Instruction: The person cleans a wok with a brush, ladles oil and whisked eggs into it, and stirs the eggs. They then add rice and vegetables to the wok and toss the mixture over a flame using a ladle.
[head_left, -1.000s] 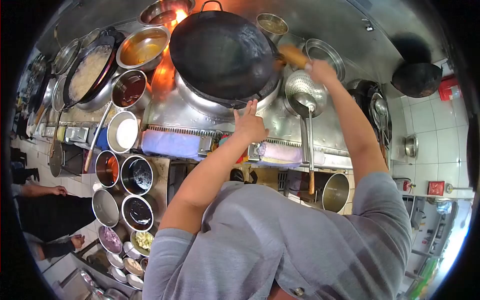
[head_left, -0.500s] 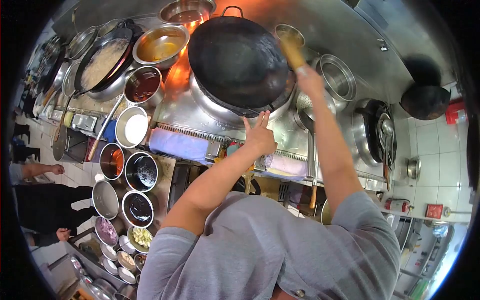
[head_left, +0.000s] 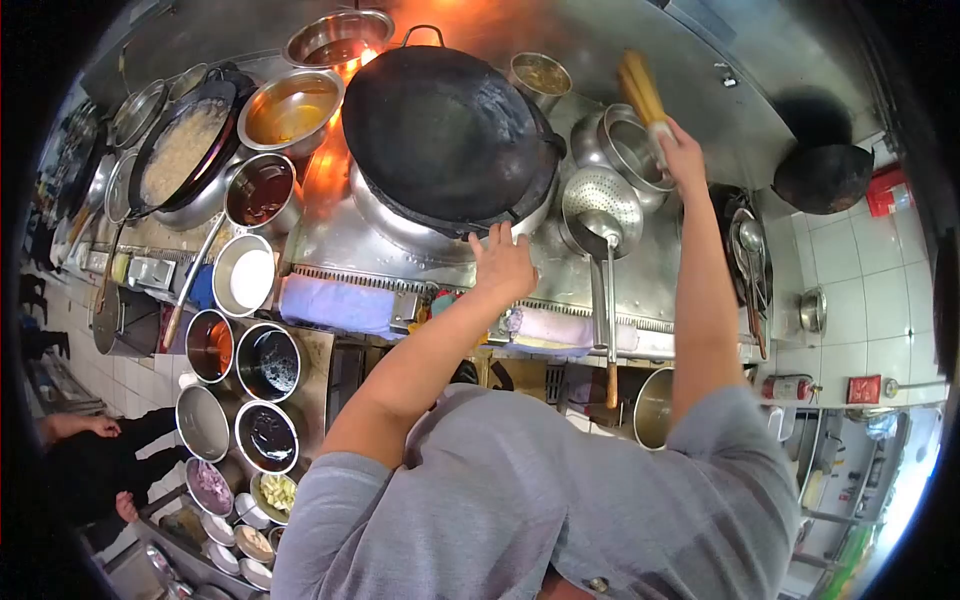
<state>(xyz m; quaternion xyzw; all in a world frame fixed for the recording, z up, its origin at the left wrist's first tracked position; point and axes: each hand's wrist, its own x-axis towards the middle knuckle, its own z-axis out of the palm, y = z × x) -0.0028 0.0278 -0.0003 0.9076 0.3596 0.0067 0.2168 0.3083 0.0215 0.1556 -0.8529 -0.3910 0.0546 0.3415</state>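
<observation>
A black wok (head_left: 440,140) sits on the stove ring. At its near rim my left hand (head_left: 503,265) has its fingers stretched out, their tips at or just beside the rim; contact is hard to make out. My right hand (head_left: 682,158) grips a bamboo wok brush (head_left: 641,85) by its pale wrapped end, bristles pointing up and away. The brush is held to the right of the wok, above a metal pot (head_left: 632,148). A perforated strainer (head_left: 602,195) lies below it, with a ladle (head_left: 598,228) on top.
Flames (head_left: 330,165) show at the wok's left. Bowls of oil (head_left: 290,112) and dark red sauce (head_left: 262,193) stand left, near another wok (head_left: 185,150) with pale contents. Sauce pots (head_left: 268,362) line the lower left. A person's hand (head_left: 105,427) appears at far left.
My right hand has swung right with the brush, from beside the wok's right edge to over the pots. My left hand stays at the near rim. The whole view has shifted slightly.
</observation>
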